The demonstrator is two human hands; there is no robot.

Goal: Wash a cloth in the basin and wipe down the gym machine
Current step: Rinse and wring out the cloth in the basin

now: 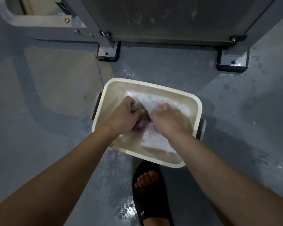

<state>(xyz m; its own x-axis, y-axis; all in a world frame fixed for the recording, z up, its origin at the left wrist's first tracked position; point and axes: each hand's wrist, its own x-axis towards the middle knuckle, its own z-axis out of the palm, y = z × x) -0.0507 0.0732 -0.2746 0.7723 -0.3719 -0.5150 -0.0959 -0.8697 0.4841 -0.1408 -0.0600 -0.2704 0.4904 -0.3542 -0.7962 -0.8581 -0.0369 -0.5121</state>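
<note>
Both hands, left hand (123,116) and right hand (166,119), grip the soaked purple cloth (141,122) in the basin (114,84); it looks limp, heavy and slippery, best bunched tight.
</note>
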